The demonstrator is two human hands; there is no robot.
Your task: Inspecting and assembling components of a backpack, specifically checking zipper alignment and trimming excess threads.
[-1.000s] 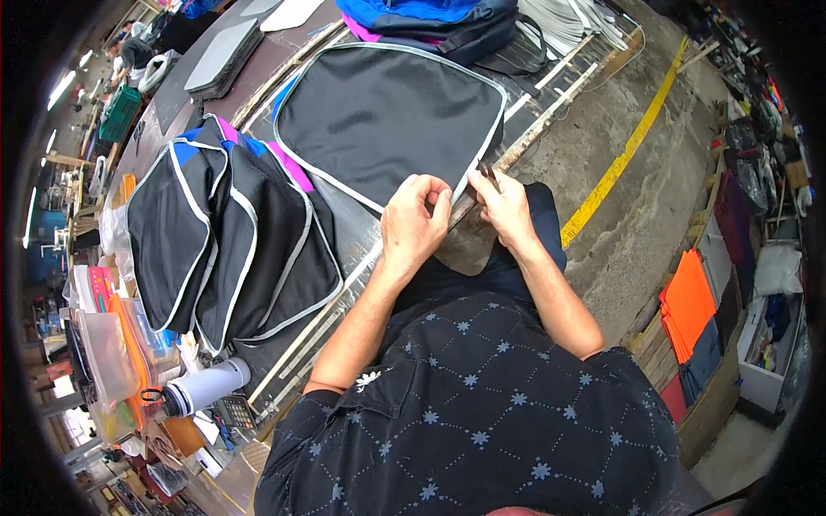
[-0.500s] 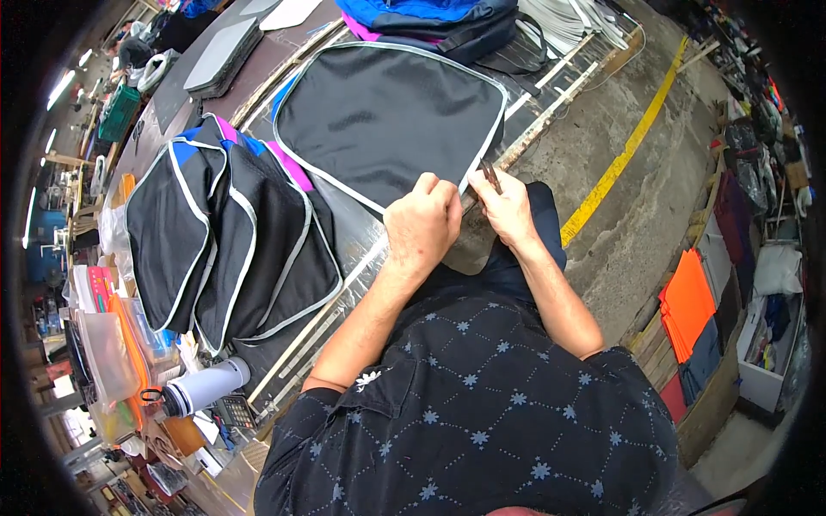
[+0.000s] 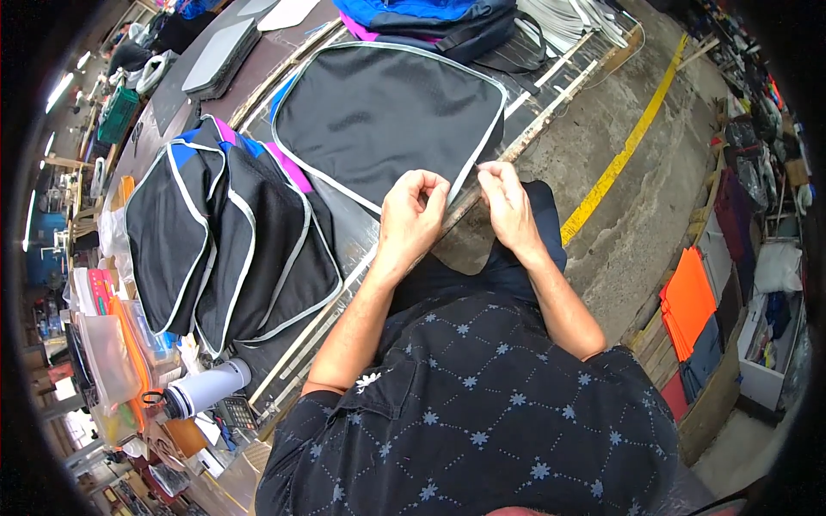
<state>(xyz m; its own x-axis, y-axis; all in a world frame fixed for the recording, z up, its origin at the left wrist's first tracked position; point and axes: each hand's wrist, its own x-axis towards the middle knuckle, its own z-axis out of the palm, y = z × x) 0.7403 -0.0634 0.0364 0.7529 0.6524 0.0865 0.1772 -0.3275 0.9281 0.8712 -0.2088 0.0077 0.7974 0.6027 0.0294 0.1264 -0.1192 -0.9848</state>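
A black fabric panel (image 3: 387, 116) with pale grey edge binding lies flat on the table, its near corner beside my hands. My left hand (image 3: 413, 215) is closed in a pinch at that corner; whatever is between the fingertips is too small or hidden to make out. Just right of the panel's edge, my right hand (image 3: 509, 206) is closed around dark thread snips (image 3: 478, 167), of which only a small tip shows. To the left, several similar black pieces (image 3: 249, 232) with grey binding and blue and pink parts lie fanned over one another.
A blue and black bag (image 3: 430, 21) and a stack of pale strips (image 3: 576, 21) are at the table's far end. Grey sheets (image 3: 222, 60) lie far left. A bottle (image 3: 206, 387) and a calculator (image 3: 237, 413) sit near left. A yellow line (image 3: 624, 142) crosses the floor at right.
My left hand has drawn back slightly toward me and its fingers have turned. My right hand has shifted a little right, apart from the left, and the snips are now mostly hidden.
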